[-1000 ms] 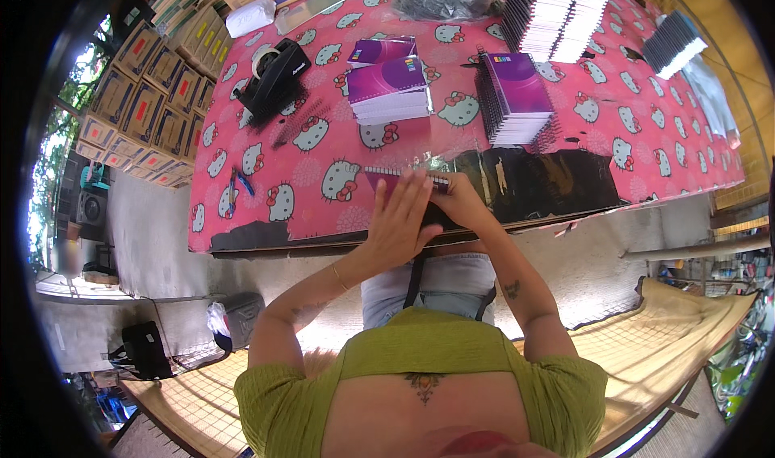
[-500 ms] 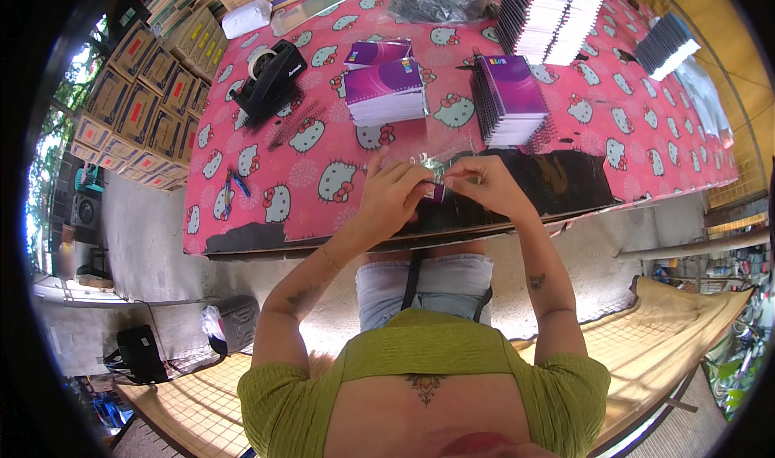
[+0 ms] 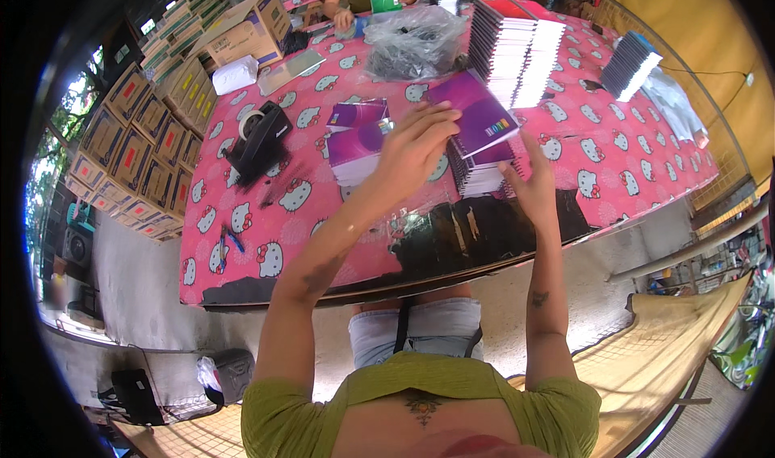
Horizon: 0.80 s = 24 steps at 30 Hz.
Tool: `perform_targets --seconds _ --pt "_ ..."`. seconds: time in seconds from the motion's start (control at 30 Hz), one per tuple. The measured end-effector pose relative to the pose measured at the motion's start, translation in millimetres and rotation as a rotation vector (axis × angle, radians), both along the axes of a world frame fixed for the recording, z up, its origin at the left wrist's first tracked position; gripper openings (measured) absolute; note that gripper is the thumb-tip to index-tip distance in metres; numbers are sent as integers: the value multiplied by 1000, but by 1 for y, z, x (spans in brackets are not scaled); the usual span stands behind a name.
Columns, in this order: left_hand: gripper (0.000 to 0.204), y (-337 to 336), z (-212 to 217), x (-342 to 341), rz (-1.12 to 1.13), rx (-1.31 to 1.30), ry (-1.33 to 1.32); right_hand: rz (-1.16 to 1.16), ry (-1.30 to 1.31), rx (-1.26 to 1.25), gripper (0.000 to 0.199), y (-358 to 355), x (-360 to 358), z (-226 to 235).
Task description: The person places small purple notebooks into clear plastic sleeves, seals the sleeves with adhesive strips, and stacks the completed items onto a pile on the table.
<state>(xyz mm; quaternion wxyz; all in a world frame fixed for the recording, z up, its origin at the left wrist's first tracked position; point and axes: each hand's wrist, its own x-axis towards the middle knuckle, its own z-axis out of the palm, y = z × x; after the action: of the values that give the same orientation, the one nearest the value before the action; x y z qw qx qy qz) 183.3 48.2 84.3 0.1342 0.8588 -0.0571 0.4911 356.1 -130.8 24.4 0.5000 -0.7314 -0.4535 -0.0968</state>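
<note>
A purple spiral notebook [image 3: 475,112] hangs tilted over a stack of the same kind. My left hand [image 3: 421,139] grips it by its left side, fingers bent over the cover. My right hand [image 3: 536,185] is beside the stack's right edge, thumb and fingers apart, just below the notebook's right corner; whether a fingertip touches it is hard to see. Beneath lies the spiral-bound notebook stack [image 3: 484,175], partly covered. To its left stands a purple-covered stack of unbound pages [image 3: 351,167], partly behind my left forearm, with another small purple pile [image 3: 355,114] behind.
A black tape dispenser [image 3: 260,144] and blue-handled pliers [image 3: 233,241] lie left. Behind are a clear plastic bag [image 3: 416,42] of dark coils and tall notebook stacks [image 3: 517,54]. Across the table a co-worker's hand [image 3: 345,19] is near a green notebook [image 3: 386,2]. Cartons [image 3: 133,147] stand left.
Both hands have moved from the table's near edge forward to the bound stack. The purple notebook now shows its cover, held in my left hand; my right hand has opened. The view has tilted up.
</note>
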Motion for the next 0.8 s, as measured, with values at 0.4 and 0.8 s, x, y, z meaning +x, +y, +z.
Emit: perform_targets --seconds 0.4,0.8 --pt "24 38 -70 50 -193 -160 281 197 294 -14 49 10 9 -14" --pt "27 80 -71 -106 440 110 338 173 146 353 15 -17 -69 -1"
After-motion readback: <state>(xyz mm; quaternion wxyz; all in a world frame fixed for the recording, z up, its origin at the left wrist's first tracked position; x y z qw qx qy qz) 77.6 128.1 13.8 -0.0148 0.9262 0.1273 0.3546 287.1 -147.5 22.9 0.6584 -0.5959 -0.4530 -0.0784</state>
